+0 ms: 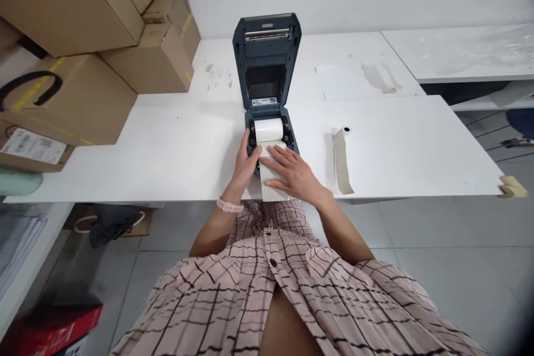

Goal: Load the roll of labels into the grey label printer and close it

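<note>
A dark blue-grey label printer (294, 136) stands on the white table with its lid (267, 61) raised. Inside sits a white label roll (268, 129) between black holders. From it a pale label strip (270, 192) runs toward me and hangs past the table's front edge. My left hand (244, 164) grips the printer's left side, its thumb at the left edge of the strip. Lying flat on the strip, with fingers spread, is my right hand (294, 172). A small, partly unrolled paper roll (341, 158) lies to the right of the printer.
Cardboard boxes (79, 100) are stacked on the table's left side. A green rounded object (20, 182) lies at the left front. Toward the back right are a sheet of paper (340, 82) and clear plastic (479, 47). Tan tape (512, 186) covers the table's right front corner.
</note>
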Demonstrator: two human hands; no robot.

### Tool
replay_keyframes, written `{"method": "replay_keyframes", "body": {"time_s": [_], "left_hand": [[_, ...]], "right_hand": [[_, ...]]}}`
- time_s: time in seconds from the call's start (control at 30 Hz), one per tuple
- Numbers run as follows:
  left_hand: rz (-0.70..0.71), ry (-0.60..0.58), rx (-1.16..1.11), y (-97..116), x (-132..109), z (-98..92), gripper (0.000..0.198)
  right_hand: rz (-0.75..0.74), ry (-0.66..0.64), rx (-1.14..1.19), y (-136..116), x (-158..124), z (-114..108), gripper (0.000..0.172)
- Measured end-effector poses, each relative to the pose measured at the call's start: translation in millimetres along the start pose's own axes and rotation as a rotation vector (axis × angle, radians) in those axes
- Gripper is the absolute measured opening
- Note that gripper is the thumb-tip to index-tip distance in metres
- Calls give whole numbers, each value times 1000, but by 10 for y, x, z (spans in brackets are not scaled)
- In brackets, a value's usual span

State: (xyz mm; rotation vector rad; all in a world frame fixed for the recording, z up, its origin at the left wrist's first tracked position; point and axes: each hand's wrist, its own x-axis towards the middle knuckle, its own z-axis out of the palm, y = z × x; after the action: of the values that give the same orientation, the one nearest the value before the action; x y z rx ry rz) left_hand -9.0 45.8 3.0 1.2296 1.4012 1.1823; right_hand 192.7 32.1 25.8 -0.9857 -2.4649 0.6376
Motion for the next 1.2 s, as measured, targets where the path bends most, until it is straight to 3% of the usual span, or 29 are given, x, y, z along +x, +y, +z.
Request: {"method": "replay_keyframes", "body": {"time_s": [0.1,0.2,0.3,0.33,0.4,0.47,0.57,0.7,0.87,0.93,1.0,1.1,1.2], "left_hand": [[-42,-18,-6,1,-307,15,81],[-41,-47,-3,-32,-439,-3,85],[-13,-68,13,-56,-441,-23,88],[-6,-73,14,-62,-434,-27,89],[-6,-78,10,-77,-426,-31,94],[-24,-78,6,-101,-428,-30,99],[-63,-82,6,-152,-438,-36,107],[-101,-69,-25,-207,-424,-104,117],[-115,47,-188,-174,-325,-188,94],[-111,74,-169,-113,-287,-160,93],[-123,51,-135,-43,-267,-109,93],[-124,-27,-115,30,-277,-51,89],[-128,-24,-118,27,-321,-43,95]], "right_hand": [[-57,-34,210,43,59,-514,57],[72,346,211,246,494,-1113,63],[59,615,280,601,1293,-1505,66],[67,630,334,712,1572,-1571,65],[159,521,488,852,2022,-1628,60],[179,436,572,846,2222,-1606,59],[107,513,508,622,1985,-1459,53],[-11,595,358,252,1125,-1062,51],[192,519,265,109,315,-397,53],[264,477,327,167,187,-199,61],[339,419,472,255,146,-72,83],[405,326,716,379,155,23,111],[409,300,899,441,156,81,121]]}}
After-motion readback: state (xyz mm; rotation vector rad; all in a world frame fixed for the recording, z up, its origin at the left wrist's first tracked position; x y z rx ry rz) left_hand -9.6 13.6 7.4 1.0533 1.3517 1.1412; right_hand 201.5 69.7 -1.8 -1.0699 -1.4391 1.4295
